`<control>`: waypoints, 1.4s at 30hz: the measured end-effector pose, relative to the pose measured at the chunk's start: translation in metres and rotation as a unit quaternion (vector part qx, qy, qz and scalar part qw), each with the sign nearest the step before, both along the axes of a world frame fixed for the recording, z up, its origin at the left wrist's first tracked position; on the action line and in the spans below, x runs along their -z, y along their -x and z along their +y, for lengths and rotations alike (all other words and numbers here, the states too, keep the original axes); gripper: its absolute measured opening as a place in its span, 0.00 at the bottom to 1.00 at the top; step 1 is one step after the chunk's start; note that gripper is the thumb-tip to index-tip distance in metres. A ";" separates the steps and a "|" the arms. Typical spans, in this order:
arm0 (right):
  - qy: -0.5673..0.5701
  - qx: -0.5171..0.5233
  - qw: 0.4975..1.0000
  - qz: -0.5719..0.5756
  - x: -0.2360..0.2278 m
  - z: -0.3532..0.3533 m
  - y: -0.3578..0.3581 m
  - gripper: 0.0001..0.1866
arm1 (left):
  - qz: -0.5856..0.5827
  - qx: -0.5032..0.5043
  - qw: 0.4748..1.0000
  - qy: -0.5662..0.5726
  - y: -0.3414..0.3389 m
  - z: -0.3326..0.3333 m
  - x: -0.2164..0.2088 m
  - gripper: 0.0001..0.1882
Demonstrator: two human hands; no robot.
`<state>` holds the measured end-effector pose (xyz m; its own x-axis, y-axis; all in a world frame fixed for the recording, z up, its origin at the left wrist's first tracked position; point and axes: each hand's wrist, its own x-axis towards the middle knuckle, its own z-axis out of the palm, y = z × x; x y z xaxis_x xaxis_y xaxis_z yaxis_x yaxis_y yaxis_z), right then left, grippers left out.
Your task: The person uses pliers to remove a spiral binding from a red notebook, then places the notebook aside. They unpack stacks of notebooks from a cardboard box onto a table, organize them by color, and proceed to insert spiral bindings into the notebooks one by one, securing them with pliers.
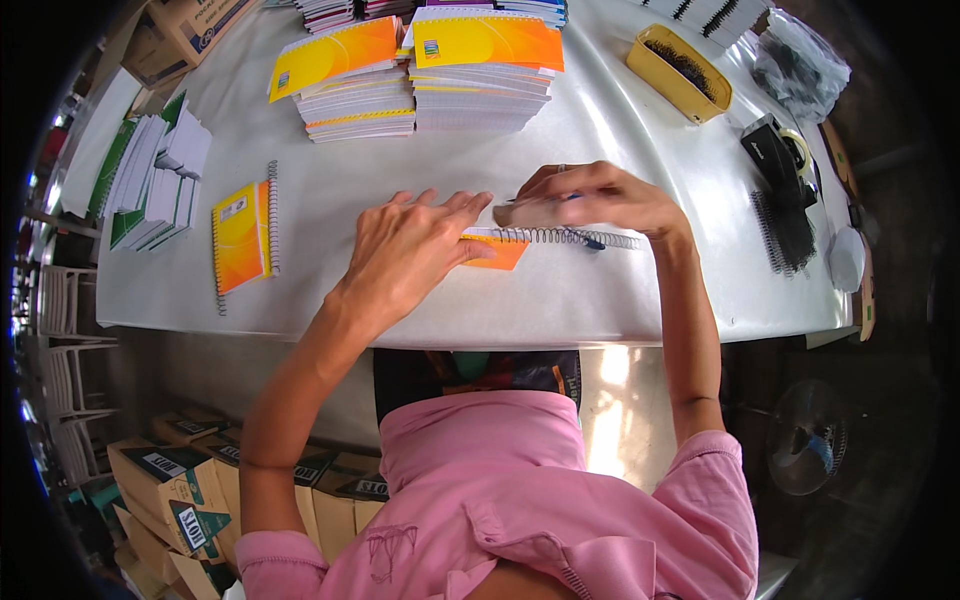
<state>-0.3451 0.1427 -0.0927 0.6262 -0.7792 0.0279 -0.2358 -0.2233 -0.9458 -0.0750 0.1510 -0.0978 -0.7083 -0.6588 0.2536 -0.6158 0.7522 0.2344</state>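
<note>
A small orange and yellow notebook (505,254) lies on the table in front of me. My left hand (415,240) rests over its left part, thumb on the cover and fingers at its far side, holding it. Along the notebook's far edge runs a thin wire spiral (570,236), whose free end sticks out well past the right side. Just above the spiral is my right hand (605,200), its fingers curled together and partly smeared by motion. A bit of blue shows among those fingers; what they hold cannot be made out. A dark blue piece (592,242) shows under the spiral.
Spiral notebooks (243,238) lie at left, beyond them green-edged book stacks (160,190). Stacks of yellow-orange notebooks (480,90) stand at the back. Far right are a yellow tray of black bits (680,72), a plastic bag (800,65), a tape dispenser (775,155) and black spirals (783,232).
</note>
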 end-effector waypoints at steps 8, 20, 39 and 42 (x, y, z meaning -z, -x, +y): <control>0.246 0.153 0.943 0.163 -0.015 0.012 -0.008 0.27 | -0.012 0.023 0.999 0.019 0.000 -0.008 -0.002 0.25; 0.578 0.253 0.729 0.265 0.004 0.076 -0.039 0.26 | -0.071 0.009 0.984 -0.161 0.004 -0.020 -0.020 0.20; 0.540 0.058 0.788 0.289 0.021 0.083 -0.041 0.21 | -0.074 0.026 0.979 -0.187 -0.003 -0.025 -0.020 0.22; 0.507 0.252 0.773 0.286 -0.024 0.084 -0.048 0.21 | -0.069 0.026 0.977 -0.202 -0.007 -0.020 -0.015 0.22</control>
<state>-0.2974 0.2265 -0.0690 0.3857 -0.6873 0.6156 -0.8500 -0.5242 -0.0527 -0.0679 0.1305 -0.0826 -0.7530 -0.6470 -0.1198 -0.6252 0.6468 0.4367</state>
